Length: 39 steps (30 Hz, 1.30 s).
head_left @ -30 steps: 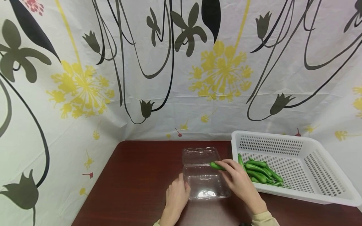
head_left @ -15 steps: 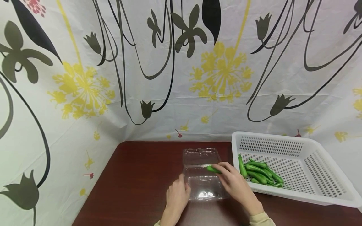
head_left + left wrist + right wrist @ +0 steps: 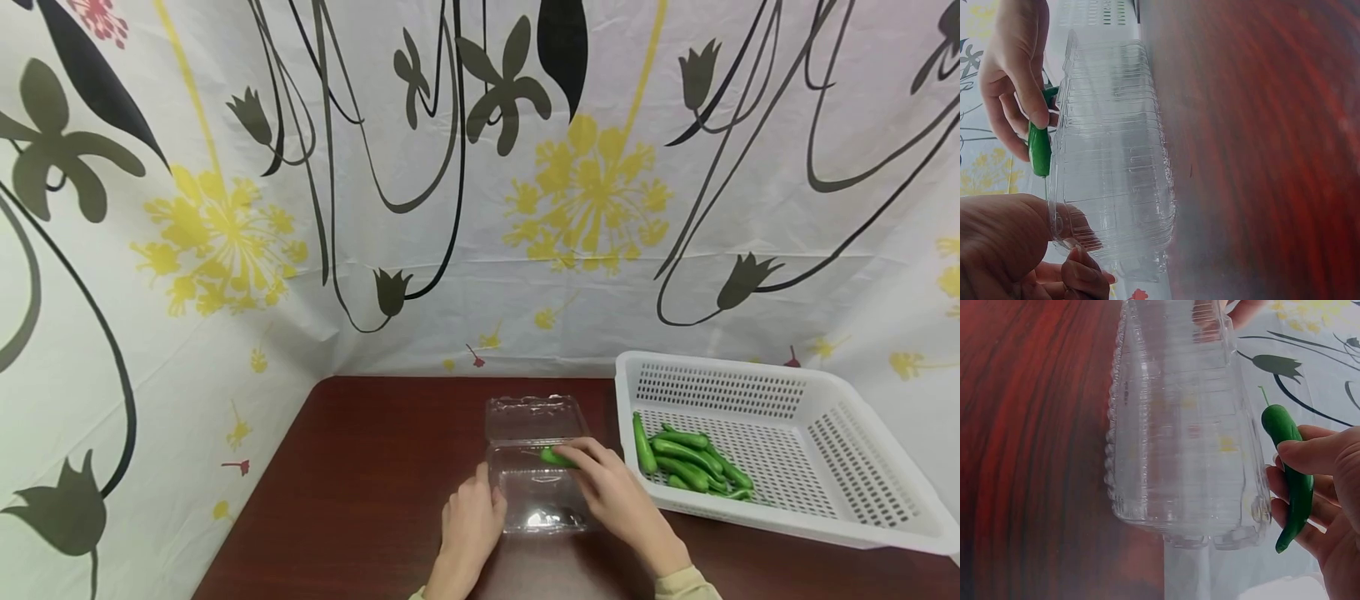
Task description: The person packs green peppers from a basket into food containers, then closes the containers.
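Observation:
A clear plastic clamshell box (image 3: 536, 493) stands on the dark red table, its lid (image 3: 534, 418) folded back to the far side. My left hand (image 3: 471, 518) pinches the box's left rim; in the left wrist view the thumb and fingers show on either side of its wall (image 3: 1113, 144). Just above the box's rim, my right hand (image 3: 621, 497) holds a single green chili pepper (image 3: 1297, 481) between thumb and fingers. The pepper's stem end points left, toward the left hand. Inside the box only bare clear plastic shows.
At the right stands a white perforated basket (image 3: 780, 529), with several green chili peppers (image 3: 682, 454) heaped in its left part. A white floral cloth (image 3: 480, 317) hangs behind and beside the wooden table (image 3: 375, 467).
My right hand has moved left and slightly nearer with the chili pepper, from the basket's side to over the box. My left hand has stayed at the box's rim.

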### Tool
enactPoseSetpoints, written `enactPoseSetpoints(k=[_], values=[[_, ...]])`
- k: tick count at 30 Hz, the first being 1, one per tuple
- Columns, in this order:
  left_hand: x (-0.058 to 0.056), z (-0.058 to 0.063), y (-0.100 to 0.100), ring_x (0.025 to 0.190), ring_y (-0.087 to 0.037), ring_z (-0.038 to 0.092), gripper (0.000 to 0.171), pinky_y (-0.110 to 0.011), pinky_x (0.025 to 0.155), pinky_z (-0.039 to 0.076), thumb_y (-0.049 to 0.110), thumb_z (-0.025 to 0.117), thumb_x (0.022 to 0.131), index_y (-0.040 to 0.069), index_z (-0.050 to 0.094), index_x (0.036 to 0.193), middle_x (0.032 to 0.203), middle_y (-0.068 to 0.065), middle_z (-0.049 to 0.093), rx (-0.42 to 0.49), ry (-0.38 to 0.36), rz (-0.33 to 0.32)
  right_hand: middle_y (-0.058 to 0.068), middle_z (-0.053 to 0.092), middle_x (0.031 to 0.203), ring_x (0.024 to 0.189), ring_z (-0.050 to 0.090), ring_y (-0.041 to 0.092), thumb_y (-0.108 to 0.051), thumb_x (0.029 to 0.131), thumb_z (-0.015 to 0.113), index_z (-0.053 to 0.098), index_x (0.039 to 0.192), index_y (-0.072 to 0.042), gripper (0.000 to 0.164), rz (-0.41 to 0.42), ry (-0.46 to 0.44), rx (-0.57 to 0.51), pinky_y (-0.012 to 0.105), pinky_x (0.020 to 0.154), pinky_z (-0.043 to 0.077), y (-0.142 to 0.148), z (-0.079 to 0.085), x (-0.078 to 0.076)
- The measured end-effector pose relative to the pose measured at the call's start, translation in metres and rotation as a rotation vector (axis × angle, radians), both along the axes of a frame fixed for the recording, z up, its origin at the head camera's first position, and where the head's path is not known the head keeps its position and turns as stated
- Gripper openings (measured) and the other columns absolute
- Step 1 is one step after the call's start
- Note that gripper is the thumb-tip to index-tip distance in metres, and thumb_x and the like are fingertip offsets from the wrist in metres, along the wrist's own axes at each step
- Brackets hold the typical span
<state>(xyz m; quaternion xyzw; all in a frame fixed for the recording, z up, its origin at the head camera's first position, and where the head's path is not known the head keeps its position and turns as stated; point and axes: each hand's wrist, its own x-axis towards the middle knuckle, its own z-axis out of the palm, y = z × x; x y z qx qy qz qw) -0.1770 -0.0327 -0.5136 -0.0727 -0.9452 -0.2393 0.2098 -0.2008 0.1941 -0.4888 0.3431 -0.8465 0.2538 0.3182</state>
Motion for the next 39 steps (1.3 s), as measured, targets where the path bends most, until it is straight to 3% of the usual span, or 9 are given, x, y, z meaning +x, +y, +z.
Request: enactPoseSetpoints(k=[8,16,39], values=[[0.000,0.000,0.000,0.054,-0.026,0.065,0.037,-0.031,0.043,0.047,0.007,0.072,0.082,-0.007,0.065,0.115,0.081,-0.015,0.071,-0.009,0.016,0.009,0.001,0.064,0.119,0.098,0.065,0.020,0.007,0.078,0.075,0.068,0.125,-0.009,0.051,0.031,-0.009,0.007,0.041,0.083,0.053,-0.004,-0.004,0.001],[0.000,0.000,-0.001,0.055,-0.029,0.066,0.036,-0.035,0.043,0.047,0.007,0.073,0.080,-0.006,0.066,0.113,0.079,-0.015,0.070,-0.010,0.053,0.014,0.001,0.065,0.118,0.105,0.065,0.018,0.015,0.072,0.077,0.068,0.121,-0.003,0.053,0.091,-0.031,0.003,0.026,0.095,0.048,-0.009,-0.008,-0.003],[0.000,0.000,0.000,0.054,-0.028,0.066,0.035,-0.034,0.043,0.046,0.008,0.071,0.082,-0.005,0.065,0.114,0.078,-0.014,0.070,-0.029,0.035,0.020,0.000,0.063,0.110,0.092,0.067,0.013,0.013,0.070,0.082,0.069,0.113,-0.005,0.049,0.088,-0.103,0.022,0.030,0.081,0.056,-0.015,-0.019,0.000]])
